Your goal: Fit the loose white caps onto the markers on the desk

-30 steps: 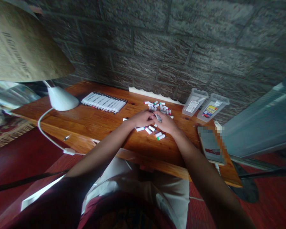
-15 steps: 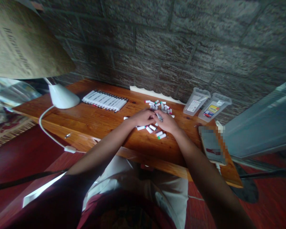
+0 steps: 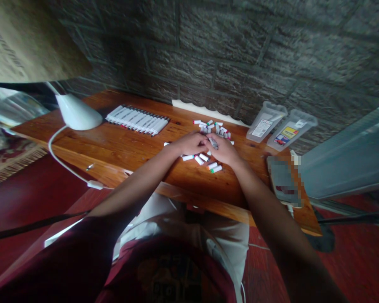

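My left hand (image 3: 192, 143) and my right hand (image 3: 225, 151) meet above the middle of the table, fingertips against each other. A grey-white marker (image 3: 213, 143) shows in part in the closed fingers of my right hand. The left fingers are closed at the same spot, and what they hold is hidden. Around the hands lie short white marker caps with coloured ends: a loose heap (image 3: 217, 129) behind, and several in front, among them a green-ended cap (image 3: 216, 169) and an orange-ended cap (image 3: 212, 166). To the left, white markers (image 3: 137, 120) lie side by side in a row.
Two clear plastic containers (image 3: 267, 122) with labels stand at the back right of the wooden table (image 3: 120, 145). A tablet-like device (image 3: 284, 181), partly blurred out, lies near the right edge. A lamp (image 3: 78, 113) with a cord stands left. A stone wall (image 3: 208, 50) rises behind.
The camera view has tilted a little, so the table and the things on it appear higher. My hands stay together at the same place over the caps, with barely any finger movement visible.
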{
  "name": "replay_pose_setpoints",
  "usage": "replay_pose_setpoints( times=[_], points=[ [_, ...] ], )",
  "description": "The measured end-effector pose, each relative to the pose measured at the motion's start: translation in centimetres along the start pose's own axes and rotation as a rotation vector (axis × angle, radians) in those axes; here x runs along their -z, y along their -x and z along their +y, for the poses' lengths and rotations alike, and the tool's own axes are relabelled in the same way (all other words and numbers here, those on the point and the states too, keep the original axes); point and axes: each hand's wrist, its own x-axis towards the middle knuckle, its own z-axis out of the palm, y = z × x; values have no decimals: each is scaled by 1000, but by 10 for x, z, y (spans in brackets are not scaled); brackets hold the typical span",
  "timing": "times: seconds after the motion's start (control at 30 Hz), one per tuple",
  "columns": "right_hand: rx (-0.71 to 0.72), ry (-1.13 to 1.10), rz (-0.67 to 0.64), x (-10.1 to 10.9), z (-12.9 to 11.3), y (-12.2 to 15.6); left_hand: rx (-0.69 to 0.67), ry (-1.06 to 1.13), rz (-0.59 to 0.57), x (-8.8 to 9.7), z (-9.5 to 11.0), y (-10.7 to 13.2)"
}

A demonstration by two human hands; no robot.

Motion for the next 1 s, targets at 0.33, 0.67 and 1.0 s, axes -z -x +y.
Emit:
replay_pose_setpoints(
  times=[0.33, 0.67, 1.0],
  points=[
    [-15, -81, 48, 2, 2, -1, 8, 57, 1, -1, 1, 2],
    [-348, -849, 372, 23, 11, -9, -15, 184, 35, 2, 8, 6],
    [-286, -1269, 333, 26, -1, -11, -7, 253, -49, 0, 2, 6]
  ],
)
